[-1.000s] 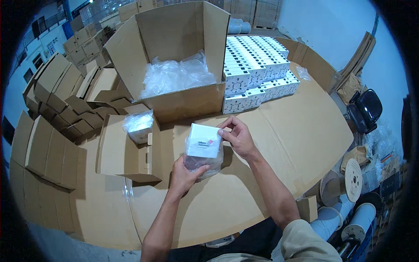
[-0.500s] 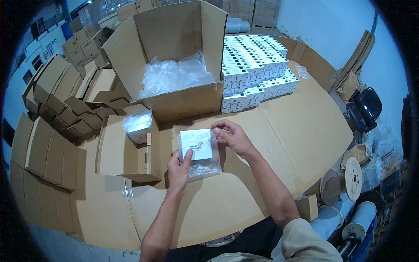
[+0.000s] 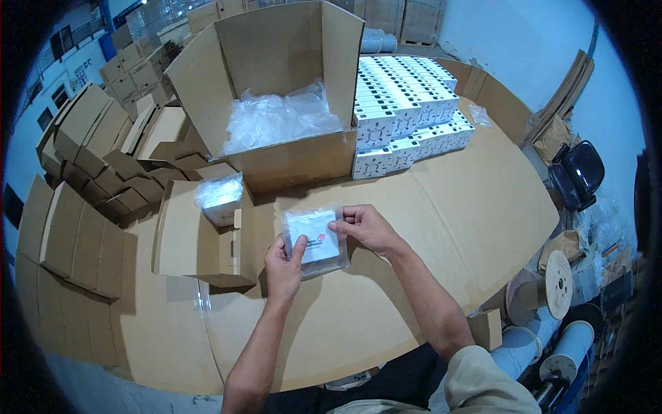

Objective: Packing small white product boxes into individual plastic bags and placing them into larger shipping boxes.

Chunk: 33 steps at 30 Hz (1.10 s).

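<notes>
A flat white box [image 3: 314, 241] sits in a clear plastic bag [image 3: 324, 268] above the cardboard-covered table. My left hand [image 3: 283, 270] grips it at the left edge, with the thumb across its front. At the opposite edge my right hand [image 3: 370, 230] pinches the bag and the box's upper right corner between thumb and fingers. Just left of my hands stands an open brown carton [image 3: 181, 231]. Inside that carton, at its far end, is a bagged white box [image 3: 221, 199].
Behind stands a large open carton [image 3: 296, 160] with loose clear plastic bags [image 3: 279, 117] in it. Stacked white boxes [image 3: 386, 114] stand to its right. Folded brown cartons [image 3: 76, 238] line the left side. Cable reels [image 3: 557, 283] and a black chair [image 3: 578, 172] are off the table's right.
My right hand has moved slightly down and onto the box's corner. The box now sits lower in the bag, with less loose plastic below it. My left hand keeps its hold.
</notes>
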{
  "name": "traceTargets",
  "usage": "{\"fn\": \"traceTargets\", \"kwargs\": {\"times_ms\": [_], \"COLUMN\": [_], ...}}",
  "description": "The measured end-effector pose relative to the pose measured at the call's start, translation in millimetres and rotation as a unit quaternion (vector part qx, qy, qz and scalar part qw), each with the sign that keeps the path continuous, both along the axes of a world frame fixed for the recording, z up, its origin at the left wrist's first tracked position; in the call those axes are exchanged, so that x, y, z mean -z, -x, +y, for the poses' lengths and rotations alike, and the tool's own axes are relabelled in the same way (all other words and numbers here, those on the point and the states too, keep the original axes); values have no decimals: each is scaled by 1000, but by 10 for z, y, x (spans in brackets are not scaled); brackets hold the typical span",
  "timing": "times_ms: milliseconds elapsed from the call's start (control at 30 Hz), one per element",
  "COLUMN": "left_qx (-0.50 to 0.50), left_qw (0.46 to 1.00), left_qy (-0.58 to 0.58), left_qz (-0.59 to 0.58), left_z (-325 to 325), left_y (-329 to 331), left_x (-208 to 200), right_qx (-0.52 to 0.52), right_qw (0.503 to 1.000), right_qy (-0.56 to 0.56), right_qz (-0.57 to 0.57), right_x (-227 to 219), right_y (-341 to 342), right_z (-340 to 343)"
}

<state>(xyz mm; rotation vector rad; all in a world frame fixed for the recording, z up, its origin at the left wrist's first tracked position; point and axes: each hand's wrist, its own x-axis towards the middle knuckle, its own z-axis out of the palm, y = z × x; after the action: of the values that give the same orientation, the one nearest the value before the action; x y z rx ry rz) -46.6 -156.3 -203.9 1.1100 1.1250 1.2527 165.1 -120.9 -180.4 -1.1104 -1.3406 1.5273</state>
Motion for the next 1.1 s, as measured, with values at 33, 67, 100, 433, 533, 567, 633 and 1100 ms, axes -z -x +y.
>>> {"fn": "traceTargets", "kwargs": {"times_ms": [33, 67, 100, 433, 533, 567, 633, 1100], "left_qx": [-4, -5, -8, -44, -51, -51, -60, 55], "left_qw": [1000, 1000, 1000, 998, 995, 995, 997, 997], "left_qy": [-3, -2, 4, -41, -86, -86, -47, -42], "left_qz": [8, 8, 17, -23, 0, 0, 2, -20], "left_z": [2, 2, 2, 14, 12, 8, 8, 105], "left_y": [0, 9, 17, 0, 75, 86, 103, 104], "left_x": [-3, -3, -3, 13, -32, -55, -99, -19], "right_qx": [9, 17, 15, 47, 35, 34, 30, -18], "right_qw": [1000, 1000, 1000, 996, 993, 993, 993, 995], "right_qy": [1, 2, 3, -79, -108, -110, -109, -87], "right_qz": [-5, -10, -10, -4, 14, 24, 29, -43], "right_x": [9, -5, -29, -103, -115, -119, -120, -99], "right_y": [11, 41, 62, 50, 78, 84, 91, 81], "right_z": [2, 0, -16, -82, -79, -78, -69, -78]}}
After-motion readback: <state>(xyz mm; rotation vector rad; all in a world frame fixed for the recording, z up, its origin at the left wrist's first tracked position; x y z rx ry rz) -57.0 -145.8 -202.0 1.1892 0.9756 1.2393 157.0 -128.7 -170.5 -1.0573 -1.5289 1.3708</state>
